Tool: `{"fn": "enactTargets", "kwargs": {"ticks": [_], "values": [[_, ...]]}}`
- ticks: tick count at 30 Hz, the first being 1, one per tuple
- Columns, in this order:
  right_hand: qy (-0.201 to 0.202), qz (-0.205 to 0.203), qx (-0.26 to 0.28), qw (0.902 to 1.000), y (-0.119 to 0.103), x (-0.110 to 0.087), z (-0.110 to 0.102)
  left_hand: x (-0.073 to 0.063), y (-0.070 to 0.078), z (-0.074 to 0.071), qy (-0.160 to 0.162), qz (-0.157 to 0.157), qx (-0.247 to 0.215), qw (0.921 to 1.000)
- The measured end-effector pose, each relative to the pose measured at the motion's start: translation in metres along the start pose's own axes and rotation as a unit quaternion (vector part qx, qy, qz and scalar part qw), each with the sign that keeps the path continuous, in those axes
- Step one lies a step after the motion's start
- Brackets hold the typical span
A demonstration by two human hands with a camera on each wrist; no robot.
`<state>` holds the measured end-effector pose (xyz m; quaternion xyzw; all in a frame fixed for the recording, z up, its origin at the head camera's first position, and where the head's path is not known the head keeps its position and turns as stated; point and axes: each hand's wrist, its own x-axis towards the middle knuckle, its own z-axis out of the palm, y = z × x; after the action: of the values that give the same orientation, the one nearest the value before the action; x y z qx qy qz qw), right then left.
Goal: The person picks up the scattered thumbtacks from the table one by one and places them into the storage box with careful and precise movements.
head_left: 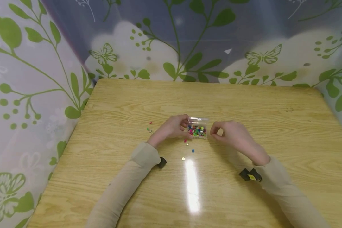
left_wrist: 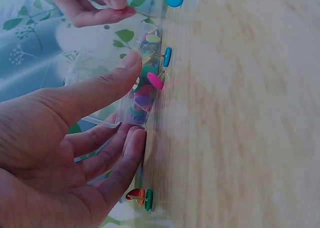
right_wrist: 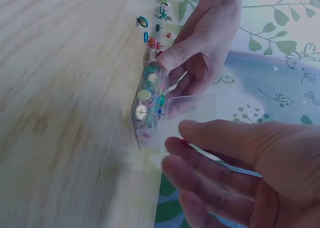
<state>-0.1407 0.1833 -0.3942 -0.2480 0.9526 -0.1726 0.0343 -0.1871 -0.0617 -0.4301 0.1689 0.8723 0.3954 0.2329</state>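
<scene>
A small clear plastic box [head_left: 200,138] with its hinged lid [head_left: 199,120] raised stands on the table, filled with colourful thumbtacks [head_left: 197,130]. My left hand [head_left: 173,127] holds the box at its left side, thumb at the near edge and fingers behind. Just right of the box is my right hand [head_left: 234,134], its thumb and forefinger together. A speck of red shows between those fingertips in the right wrist view, apparently a red thumbtack [right_wrist: 185,141], mostly hidden. A pink thumbtack [left_wrist: 155,80] lies in front of the box near my left thumb.
Loose thumbtacks lie near the box: a blue one [head_left: 193,151], a gold-coloured one [head_left: 183,159], and several left of my left hand, including a pink one [head_left: 150,123]. The wooden table [head_left: 273,110] meets a leaf-patterned curtain [head_left: 148,60] behind and at the sides.
</scene>
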Motion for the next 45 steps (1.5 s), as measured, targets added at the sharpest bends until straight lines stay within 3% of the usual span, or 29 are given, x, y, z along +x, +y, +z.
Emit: {"fn": "enactTargets", "kwargs": {"ticks": [10,22,30,32,35,40,45], "values": [[0.040,-0.032,0.011,0.9986,-0.017,0.021,0.000,0.000,-0.001,0.000,0.002,0.001,-0.002,1.0000],[0.062,-0.010,0.037,0.9974,-0.020,0.028,0.002,0.001,0.000,0.002,-0.004,0.000,0.001,1.0000],[0.168,0.006,0.099,0.9807,-0.008,0.025,-0.014,0.000,0.000,0.001,-0.003,-0.001,-0.007,1.0000],[0.153,0.012,0.105,0.9825,-0.004,0.024,-0.015,0.000,0.001,0.001,-0.003,0.000,-0.009,1.0000],[0.082,0.029,0.146,0.9854,0.001,0.024,-0.013,0.000,0.001,0.001,-0.003,-0.003,-0.010,0.9999],[-0.042,0.054,0.230,0.9709,0.012,0.029,-0.001,0.001,0.001,-0.001,-0.002,-0.006,-0.004,1.0000],[-0.086,0.066,0.230,0.9672,0.015,0.031,0.007,0.000,0.002,0.000,-0.003,0.001,-0.004,1.0000]]}}
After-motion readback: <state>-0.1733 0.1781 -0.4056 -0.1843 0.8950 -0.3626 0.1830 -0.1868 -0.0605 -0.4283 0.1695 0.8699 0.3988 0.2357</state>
